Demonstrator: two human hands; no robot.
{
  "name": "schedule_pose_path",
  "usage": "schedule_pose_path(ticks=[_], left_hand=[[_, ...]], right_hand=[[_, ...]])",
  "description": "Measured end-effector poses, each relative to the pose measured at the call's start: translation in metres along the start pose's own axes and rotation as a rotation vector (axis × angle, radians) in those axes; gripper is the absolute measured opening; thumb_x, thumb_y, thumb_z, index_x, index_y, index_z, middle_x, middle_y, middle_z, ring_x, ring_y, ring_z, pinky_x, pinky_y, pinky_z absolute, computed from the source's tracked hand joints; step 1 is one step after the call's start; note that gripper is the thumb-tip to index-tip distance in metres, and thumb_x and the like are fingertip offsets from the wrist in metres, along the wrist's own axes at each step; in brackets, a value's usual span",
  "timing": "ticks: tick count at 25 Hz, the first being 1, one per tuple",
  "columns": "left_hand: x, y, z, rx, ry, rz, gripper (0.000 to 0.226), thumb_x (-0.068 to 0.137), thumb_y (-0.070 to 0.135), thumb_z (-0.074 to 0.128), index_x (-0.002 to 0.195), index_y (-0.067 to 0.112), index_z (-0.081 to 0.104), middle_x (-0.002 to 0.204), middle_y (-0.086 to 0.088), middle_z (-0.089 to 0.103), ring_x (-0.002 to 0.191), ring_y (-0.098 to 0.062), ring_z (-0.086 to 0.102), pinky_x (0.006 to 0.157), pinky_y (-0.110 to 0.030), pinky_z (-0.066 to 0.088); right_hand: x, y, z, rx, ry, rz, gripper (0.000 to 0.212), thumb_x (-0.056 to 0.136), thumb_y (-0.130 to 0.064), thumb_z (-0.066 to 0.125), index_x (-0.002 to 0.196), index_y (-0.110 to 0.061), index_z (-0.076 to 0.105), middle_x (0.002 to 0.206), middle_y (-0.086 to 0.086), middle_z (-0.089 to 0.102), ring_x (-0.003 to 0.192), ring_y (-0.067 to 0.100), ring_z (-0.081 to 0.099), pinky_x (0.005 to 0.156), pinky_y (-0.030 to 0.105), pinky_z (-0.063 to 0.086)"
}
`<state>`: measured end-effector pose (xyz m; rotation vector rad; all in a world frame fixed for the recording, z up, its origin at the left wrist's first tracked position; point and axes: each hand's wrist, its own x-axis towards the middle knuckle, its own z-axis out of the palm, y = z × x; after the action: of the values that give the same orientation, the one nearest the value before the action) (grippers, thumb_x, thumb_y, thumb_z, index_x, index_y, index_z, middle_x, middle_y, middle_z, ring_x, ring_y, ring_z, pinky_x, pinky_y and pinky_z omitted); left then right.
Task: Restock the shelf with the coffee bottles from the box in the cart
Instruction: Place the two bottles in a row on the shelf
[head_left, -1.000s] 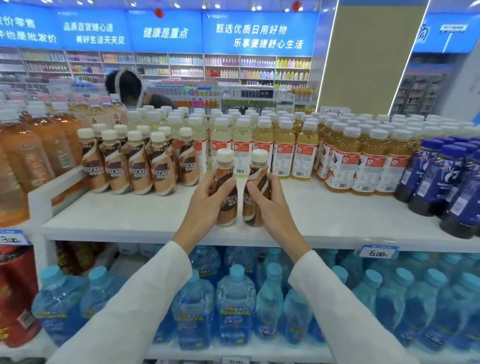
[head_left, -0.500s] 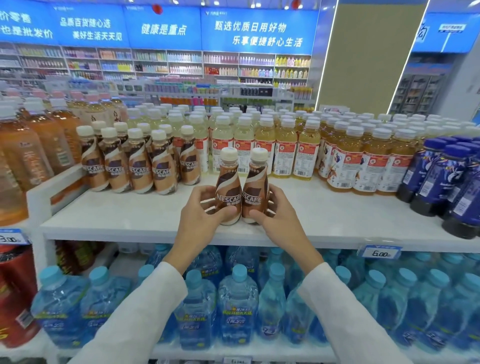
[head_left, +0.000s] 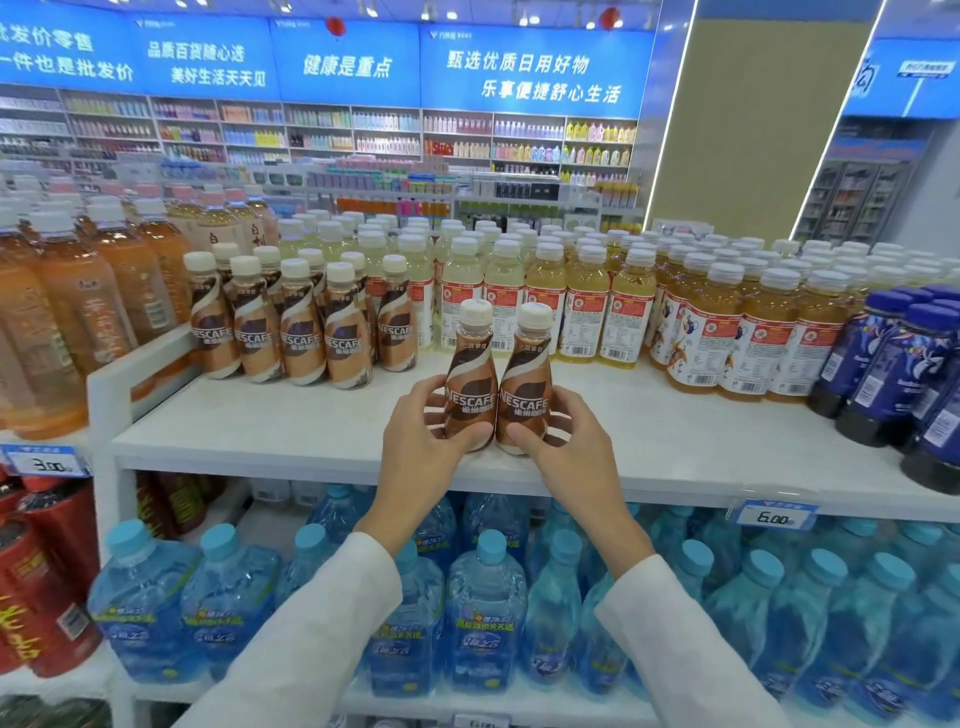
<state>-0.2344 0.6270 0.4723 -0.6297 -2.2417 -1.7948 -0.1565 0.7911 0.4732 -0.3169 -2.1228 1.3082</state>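
- Standing upright and touching side by side at the front part of the white shelf (head_left: 291, 431), the head view shows two coffee bottles. These are the left coffee bottle (head_left: 469, 364) and the right coffee bottle (head_left: 529, 364), both with cream caps and brown Nescafe labels facing the camera.
- Their bases are down at the shelf surface; whether they rest fully on it cannot be told, as the hands cover part of them.
- The left hand (head_left: 421, 447) grips the left coffee bottle low down, with the thumb across the front of the label and the fingers curled round the outer side.
- The right hand (head_left: 569, 452) holds the right coffee bottle the same way, thumb on the front near the base and fingers wrapped round the outer side.
- Both arms wear white sleeves (head_left: 322, 639) and reach up from the bottom of the frame.
- Further back and to the left on the same shelf stands a row of coffee bottles (head_left: 304, 332) of the same kind, apart from the held pair.
- Behind the pair, yellow drink bottles (head_left: 582, 306) with red-and-white labels stand in several ranks running to the right.
- Dark blue bottles (head_left: 904, 374) fill the right end of the shelf, and orange tea bottles (head_left: 72, 317) stand on the neighbouring unit at left.
- Below are blue-capped water bottles (head_left: 485, 608).
- A price tag (head_left: 774, 515) reading 6.00 is fixed to the shelf edge at right.
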Motion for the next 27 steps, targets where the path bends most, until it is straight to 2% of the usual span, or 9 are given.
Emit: schedule_pose_path(ticks=[2,7,9,11,17,21,27], left_hand=[[-0.002,0.0,0.001,0.019,0.015,0.001,0.069,0.076,0.039,0.087,0.136,0.036,0.052,0.124,0.01,0.06,0.103,-0.003,0.062,0.082,-0.015,0.05],[-0.004,-0.002,0.002,0.074,0.03,-0.005,0.068,0.083,0.039,0.081,0.142,0.033,0.048,0.13,0.008,0.057,0.109,-0.008,0.06,0.089,-0.02,0.052],[-0.002,-0.005,-0.007,0.103,0.053,-0.021,0.068,0.085,0.038,0.08,0.144,0.031,0.047,0.133,0.006,0.056,0.113,-0.011,0.06,0.095,-0.029,0.055],[0.003,-0.013,-0.03,0.139,0.095,-0.049,0.069,0.086,0.037,0.079,0.146,0.029,0.046,0.136,0.004,0.055,0.117,-0.015,0.059,0.1,-0.037,0.054],[0.029,-0.051,-0.139,0.292,0.285,-0.107,0.067,0.088,0.034,0.078,0.146,0.027,0.046,0.133,0.0,0.057,0.119,-0.021,0.057,0.104,-0.04,0.048],[0.049,-0.071,-0.188,0.31,0.379,-0.15,0.067,0.087,0.03,0.079,0.145,0.024,0.046,0.14,0.0,0.059,0.128,-0.021,0.055,0.111,-0.045,0.044],[0.073,-0.089,-0.213,0.291,0.437,-0.19,0.062,0.086,0.029,0.08,0.138,0.022,0.048,0.135,0.0,0.062,0.12,-0.017,0.058,0.098,-0.034,0.045]], right_hand=[[0.0,-0.002,-0.001,0.002,-0.017,-0.003,0.052,0.082,-0.035,0.082,0.124,-0.042,0.051,0.121,-0.017,0.062,0.101,-0.014,0.058,0.076,0.006,0.049],[-0.001,-0.002,0.007,0.024,-0.002,0.01,0.051,0.083,-0.035,0.081,0.123,-0.044,0.052,0.12,-0.019,0.063,0.1,-0.015,0.06,0.076,0.006,0.049],[0.003,-0.006,0.015,0.016,-0.029,0.019,0.052,0.083,-0.034,0.081,0.127,-0.041,0.054,0.12,-0.019,0.063,0.098,-0.013,0.061,0.073,0.006,0.048],[0.011,-0.013,0.032,-0.016,-0.071,0.024,0.057,0.084,-0.035,0.081,0.134,-0.033,0.055,0.121,-0.018,0.062,0.097,-0.004,0.062,0.077,0.009,0.045],[0.048,-0.044,0.11,-0.062,-0.185,0.007,0.053,0.089,-0.033,0.076,0.136,-0.023,0.054,0.13,-0.004,0.063,0.112,0.016,0.06,0.098,0.034,0.05],[0.071,-0.053,0.145,-0.054,-0.221,-0.002,0.053,0.089,-0.03,0.075,0.137,-0.02,0.055,0.131,-0.001,0.064,0.118,0.02,0.06,0.103,0.038,0.049],[0.084,-0.053,0.163,-0.038,-0.203,-0.009,0.05,0.091,-0.024,0.073,0.137,-0.017,0.056,0.132,0.0,0.064,0.121,0.02,0.059,0.106,0.041,0.047]])
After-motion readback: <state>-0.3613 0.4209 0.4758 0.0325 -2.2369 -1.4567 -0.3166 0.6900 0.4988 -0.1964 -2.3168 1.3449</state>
